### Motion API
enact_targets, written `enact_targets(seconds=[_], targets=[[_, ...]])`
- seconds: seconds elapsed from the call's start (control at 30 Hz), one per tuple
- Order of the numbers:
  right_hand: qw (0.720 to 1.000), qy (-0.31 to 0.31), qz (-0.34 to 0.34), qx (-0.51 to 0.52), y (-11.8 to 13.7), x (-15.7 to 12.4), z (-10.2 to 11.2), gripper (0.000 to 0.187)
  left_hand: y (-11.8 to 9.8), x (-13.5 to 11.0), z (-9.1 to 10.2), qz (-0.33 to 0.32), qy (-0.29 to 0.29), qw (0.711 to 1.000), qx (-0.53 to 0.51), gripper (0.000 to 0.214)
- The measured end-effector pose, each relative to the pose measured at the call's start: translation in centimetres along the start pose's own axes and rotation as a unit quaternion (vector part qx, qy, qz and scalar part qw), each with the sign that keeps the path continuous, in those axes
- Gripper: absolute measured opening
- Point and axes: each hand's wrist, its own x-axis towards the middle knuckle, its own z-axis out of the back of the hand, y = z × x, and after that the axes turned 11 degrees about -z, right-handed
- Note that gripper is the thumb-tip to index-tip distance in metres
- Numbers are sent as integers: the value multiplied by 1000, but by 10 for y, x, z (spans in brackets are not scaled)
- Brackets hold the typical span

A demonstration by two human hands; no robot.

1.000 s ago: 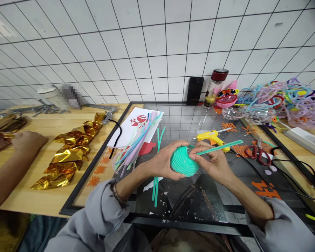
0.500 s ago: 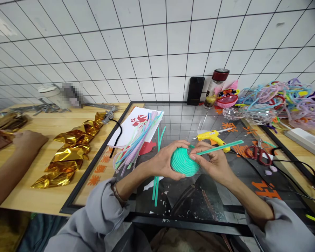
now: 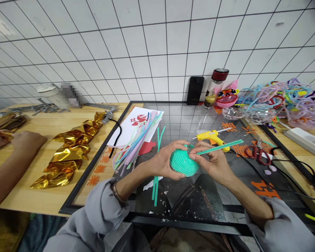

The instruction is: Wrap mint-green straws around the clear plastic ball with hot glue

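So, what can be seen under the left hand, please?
Green strips show on both sides of the left hand, apparently passing beneath it. Their middle is covered; whatever else lies there cannot be seen.

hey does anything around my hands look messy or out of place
Small pale scraps are scattered over the near part of the glass panel, like untidied offcuts. The yellow glue gun lies on its side beyond your right hand, rather than standing. Nothing looks broken.

From here I see a black phone [image 3: 195, 91] by the tiled wall [image 3: 152, 42], beside a glass bottle [image 3: 213, 91] (dark red lid [image 3: 220, 74] on), and gold foil [image 3: 68, 155] lying crumpled.
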Motion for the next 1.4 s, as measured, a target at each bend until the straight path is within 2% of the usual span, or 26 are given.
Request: enact_targets(seconds=[0.23,0.37,0.73,1.03,1.4], targets=[[1000,3,-12,-2,-1,0,1,6,-7,2,1,78,1,997,-8,82],[1000,2,-12,-7,-1,0,1,6,-14,6,4,140,34,989,9,94],[1000,1,0,-15,1,1,1,7,-7,4,2,80,21,997,5,87],[1000,-1,-22,-11,2,1,0,14,-4,2,2,36,9,999,1,79],[999,-5,-46,-15,1,-1,2,13,0,0,1,2,6,1000,-9,76]])
